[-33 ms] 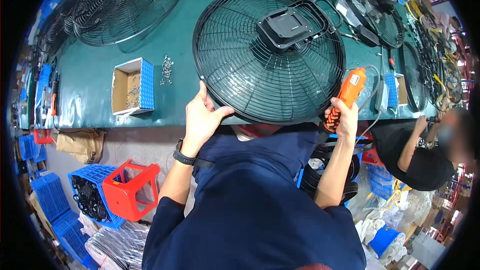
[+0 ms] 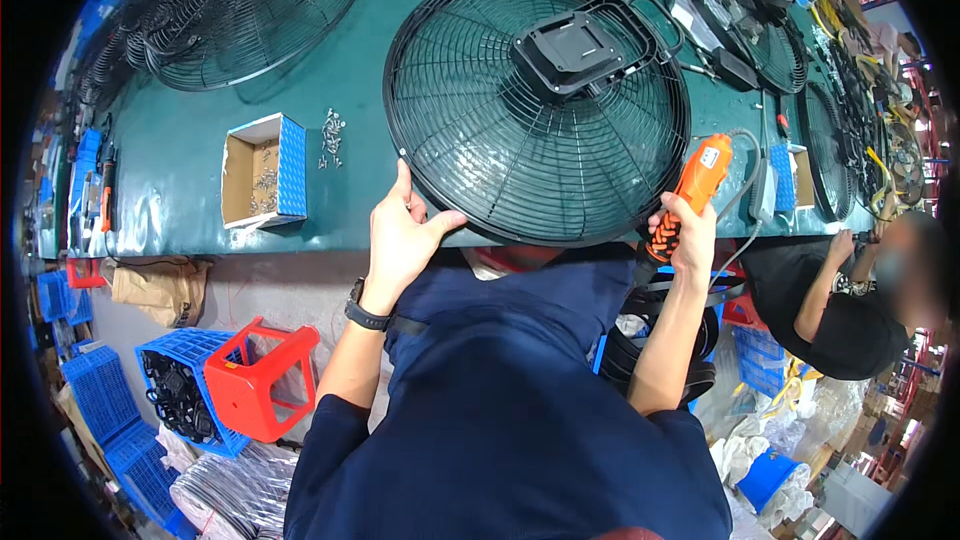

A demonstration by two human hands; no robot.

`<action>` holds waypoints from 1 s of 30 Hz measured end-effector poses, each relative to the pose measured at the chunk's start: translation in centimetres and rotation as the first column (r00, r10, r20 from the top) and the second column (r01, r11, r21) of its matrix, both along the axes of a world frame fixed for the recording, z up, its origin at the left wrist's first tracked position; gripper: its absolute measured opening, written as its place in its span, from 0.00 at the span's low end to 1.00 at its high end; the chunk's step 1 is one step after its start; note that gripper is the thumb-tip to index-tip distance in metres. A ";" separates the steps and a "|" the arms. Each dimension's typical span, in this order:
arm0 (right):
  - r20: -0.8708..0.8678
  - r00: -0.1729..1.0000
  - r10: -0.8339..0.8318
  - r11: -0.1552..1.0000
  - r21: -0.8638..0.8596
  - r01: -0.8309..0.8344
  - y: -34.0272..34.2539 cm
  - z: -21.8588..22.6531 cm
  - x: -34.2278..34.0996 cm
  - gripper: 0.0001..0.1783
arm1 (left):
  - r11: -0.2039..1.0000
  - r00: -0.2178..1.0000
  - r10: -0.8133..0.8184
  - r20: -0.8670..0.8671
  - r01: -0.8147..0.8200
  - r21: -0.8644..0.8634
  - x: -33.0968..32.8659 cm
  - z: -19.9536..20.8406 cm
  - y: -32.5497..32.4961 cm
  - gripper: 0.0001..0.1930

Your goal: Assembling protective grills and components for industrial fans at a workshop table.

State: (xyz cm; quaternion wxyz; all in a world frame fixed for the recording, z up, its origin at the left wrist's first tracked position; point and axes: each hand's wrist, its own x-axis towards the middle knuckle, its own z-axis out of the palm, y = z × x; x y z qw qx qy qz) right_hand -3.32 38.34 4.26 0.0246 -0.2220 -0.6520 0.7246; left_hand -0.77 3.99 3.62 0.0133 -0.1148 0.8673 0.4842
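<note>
A large round black fan with a wire guard (image 2: pixel 480 170) lies on the green table, a square black motor housing (image 2: pixel 568 55) and a curved handle on top. My left hand (image 2: pixel 405 235) grips the guard's near-left rim, thumb along the edge and index finger pointing up beside it. A small shiny spot, perhaps a screw head, shows at that fingertip. My right hand (image 2: pixel 692 240) is closed round the black-patterned grip of an orange electric screwdriver (image 2: pixel 705 172) at the guard's right edge. The tool's lower end is partly hidden by that hand.
Left of the fan stand an open blue-and-white box (image 2: pixel 292 170) of screws and a loose screw pile (image 2: pixel 332 140). More fan guards (image 2: pixel 255 20) lie far left and right. A red stool (image 2: pixel 250 395) stands below left; a person (image 2: pixel 850 310) works at the right.
</note>
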 end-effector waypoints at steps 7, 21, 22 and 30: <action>-0.347 0.938 -0.009 1.000 -0.009 0.007 -1.1 4.9 3.1 0.23 | 0.565 0.993 0.046 0.112 -0.118 0.817 4.3 -1.0 -0.2 0.18; -0.862 0.461 0.211 0.909 0.000 -0.417 -8.6 10.4 5.4 0.20 | 0.166 0.908 -0.313 0.277 -0.235 0.958 5.2 -0.7 5.0 0.11; -0.861 0.462 0.212 0.910 0.002 -0.414 -8.7 10.3 5.4 0.20 | 0.164 0.907 -0.317 0.277 -0.235 0.958 5.2 -0.4 5.1 0.11; -0.878 0.453 0.152 0.896 -0.071 -0.439 -10.2 10.1 5.8 0.22 | -0.022 0.881 -0.421 0.214 -0.245 0.969 5.1 -1.3 4.7 0.09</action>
